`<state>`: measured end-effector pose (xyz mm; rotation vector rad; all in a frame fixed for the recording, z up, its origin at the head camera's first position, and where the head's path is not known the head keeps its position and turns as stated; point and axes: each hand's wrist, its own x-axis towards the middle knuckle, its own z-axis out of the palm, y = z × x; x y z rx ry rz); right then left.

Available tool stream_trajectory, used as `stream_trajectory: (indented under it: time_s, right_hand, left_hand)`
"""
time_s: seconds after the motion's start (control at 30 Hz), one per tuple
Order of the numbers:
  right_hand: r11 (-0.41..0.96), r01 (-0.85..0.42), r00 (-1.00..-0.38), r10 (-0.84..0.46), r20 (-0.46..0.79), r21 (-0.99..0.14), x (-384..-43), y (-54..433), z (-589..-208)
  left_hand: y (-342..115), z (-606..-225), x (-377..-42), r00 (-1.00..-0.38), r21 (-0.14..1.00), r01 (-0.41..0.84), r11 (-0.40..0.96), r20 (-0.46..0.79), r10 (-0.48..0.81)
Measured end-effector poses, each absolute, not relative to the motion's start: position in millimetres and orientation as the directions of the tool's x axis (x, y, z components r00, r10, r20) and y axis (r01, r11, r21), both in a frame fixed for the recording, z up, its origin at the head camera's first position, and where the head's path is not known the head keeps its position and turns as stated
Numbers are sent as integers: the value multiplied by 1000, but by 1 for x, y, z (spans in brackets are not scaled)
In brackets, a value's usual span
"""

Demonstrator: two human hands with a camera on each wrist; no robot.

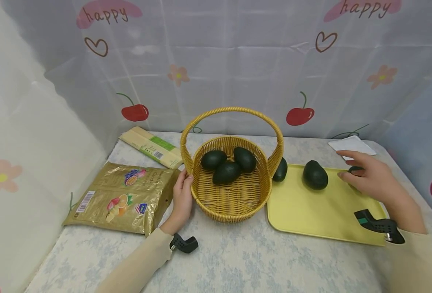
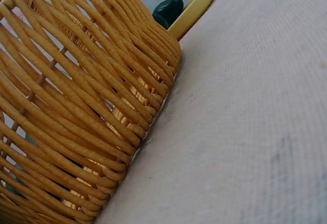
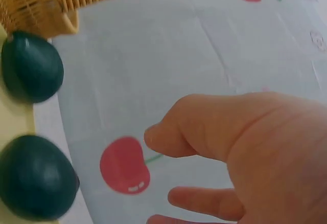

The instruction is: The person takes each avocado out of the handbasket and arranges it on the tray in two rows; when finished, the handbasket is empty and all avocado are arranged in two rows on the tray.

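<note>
A yellow wicker basket [image 1: 234, 203] with a tall arched handle stands mid-table, holding three dark green avocados [image 1: 226, 173]. Against its left side, near the handle's base, rests my left hand [image 1: 183, 197]; the fingers touch the outer wall. In the left wrist view the basket's woven side [image 2: 87, 96] fills much of the frame and that hand is out of sight. My right hand [image 1: 373, 177] hovers over an avocado [image 1: 356, 171] at the yellow tray's far right, partly covering it. Thumb and fingers are spread, with nothing between them in the right wrist view.
Two more avocados, one in the tray's middle [image 1: 315, 175] and one behind the basket's right handle base [image 1: 281, 170], lie on the yellow tray [image 1: 311, 219]. A gold bag [image 1: 122, 199] and a flat pale packet [image 1: 151, 147] lie left. A white item [image 1: 351, 144] is behind the tray.
</note>
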<state>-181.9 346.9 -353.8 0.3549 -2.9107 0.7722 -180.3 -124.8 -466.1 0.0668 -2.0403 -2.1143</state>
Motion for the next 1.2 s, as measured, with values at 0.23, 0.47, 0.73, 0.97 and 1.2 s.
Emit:
stream_trajectory:
  time_s: [0.23, 0.47, 0.73, 0.97, 1.2]
  right_hand:
    - [789, -396, -914, -288, 285, -470, -172, 320, -348]
    - [730, -539, -838, -413, 358, -421, -166, 288, -345]
    - [643, -682, -731, -609, 308, -348, -160, 236, -328]
    - [604, -717, -676, -724, 137, -349, -170, 183, -322]
    - [653, -679, -698, -715, 23, -335, -195, 140, -319]
  left_hand:
    - [-126, -468, -181, -979, 994, 109, -24, 103, -176]
    - [-127, -468, -181, -976, 994, 111, -5, 108, -188]
    - [-125, -468, -182, -977, 994, 109, -6, 106, -184]
    - [-125, -466, -182, -977, 993, 115, -17, 110, -185]
    - [-125, -466, -181, -976, 992, 122, -16, 117, -186]
